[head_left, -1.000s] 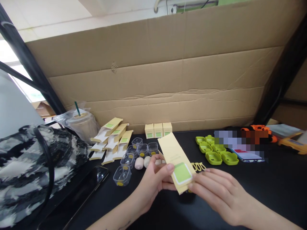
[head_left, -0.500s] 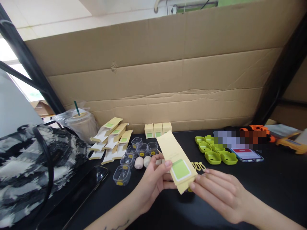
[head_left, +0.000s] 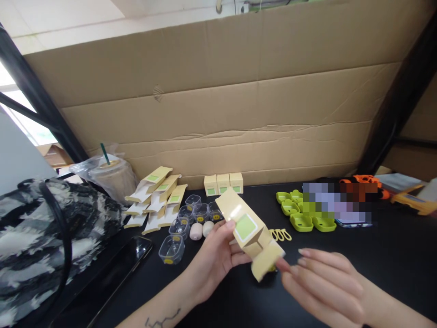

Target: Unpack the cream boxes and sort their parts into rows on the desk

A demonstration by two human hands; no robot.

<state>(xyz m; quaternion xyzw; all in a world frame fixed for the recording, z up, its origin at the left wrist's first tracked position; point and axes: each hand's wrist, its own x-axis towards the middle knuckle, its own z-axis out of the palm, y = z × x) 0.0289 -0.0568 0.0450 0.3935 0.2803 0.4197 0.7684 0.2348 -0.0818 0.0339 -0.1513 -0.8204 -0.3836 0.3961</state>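
I judge the carton (head_left: 243, 221) light and easily creased, best held mid-body, where the left fingers (head_left: 231, 225) grip; blur hides whether the right fingers (head_left: 283, 264) pinch its flap (head_left: 266, 261).

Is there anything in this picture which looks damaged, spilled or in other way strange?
No spill shows. The cardboard panel behind the black tabletop looks slightly damaged: a small crumpled mark at left and wavy creases lower down break its flat face. At right, a pixelated patch keeps me from judging that spot.

The left grip (head_left: 218, 249) is curled, the right grip (head_left: 326, 282) outstretched.
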